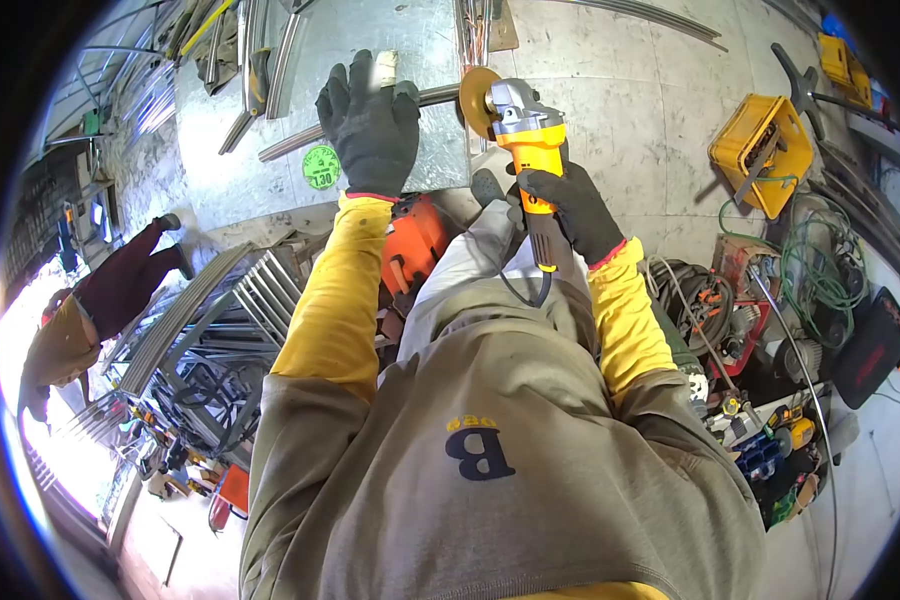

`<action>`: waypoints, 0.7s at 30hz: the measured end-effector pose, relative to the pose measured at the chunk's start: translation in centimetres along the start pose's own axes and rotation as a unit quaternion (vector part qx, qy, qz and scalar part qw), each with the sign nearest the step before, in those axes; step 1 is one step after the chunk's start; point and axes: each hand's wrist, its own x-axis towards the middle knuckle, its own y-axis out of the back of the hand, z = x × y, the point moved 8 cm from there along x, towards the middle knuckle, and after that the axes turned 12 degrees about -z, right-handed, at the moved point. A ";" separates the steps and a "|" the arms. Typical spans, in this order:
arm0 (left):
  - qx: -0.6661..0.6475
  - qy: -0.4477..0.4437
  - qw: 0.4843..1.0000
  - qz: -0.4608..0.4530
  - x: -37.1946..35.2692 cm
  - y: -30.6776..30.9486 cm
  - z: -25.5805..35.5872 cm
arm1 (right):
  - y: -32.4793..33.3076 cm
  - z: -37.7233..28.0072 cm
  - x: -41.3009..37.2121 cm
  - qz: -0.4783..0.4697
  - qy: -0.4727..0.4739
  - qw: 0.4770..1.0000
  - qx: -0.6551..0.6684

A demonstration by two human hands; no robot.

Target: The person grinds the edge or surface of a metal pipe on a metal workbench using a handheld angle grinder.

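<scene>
My left hand, in a black glove, lies flat across a thin metal bar on the metal-topped bench, its fingers stretched out and slightly apart. A cream-coloured wrap or piece shows at its index fingertip. My right hand, gloved too, is closed around the yellow body of an angle grinder. The grinder's brown disc stands on edge right at the bar's right end. A black cord leaves the grinder's tail toward my lap.
Metal bars lie at the bench's back left. An orange case stands below its front edge. To the right are a yellow crate, a green hose and piled tools. Another person is at far left, near stacked metal profiles.
</scene>
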 end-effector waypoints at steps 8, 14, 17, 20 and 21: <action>-0.003 -0.004 1.000 -0.007 0.2 -0.2 -0.1 | 1.8 0.4 0.0 0.023 0.022 0.999 0.010; -0.018 -0.009 1.000 0.001 0.1 0.0 0.1 | 0.7 0.4 0.5 0.021 0.001 1.000 -0.009; -0.022 -0.009 1.000 0.013 -0.1 -0.1 -0.1 | 0.6 0.9 0.2 0.031 -0.016 0.999 -0.013; -0.006 0.001 1.000 -0.001 0.1 -0.2 -0.3 | 1.3 1.2 0.0 0.028 -0.015 0.999 -0.011; -0.006 0.001 1.000 0.001 0.2 0.1 -0.2 | 1.4 1.1 0.0 0.027 -0.013 0.999 -0.013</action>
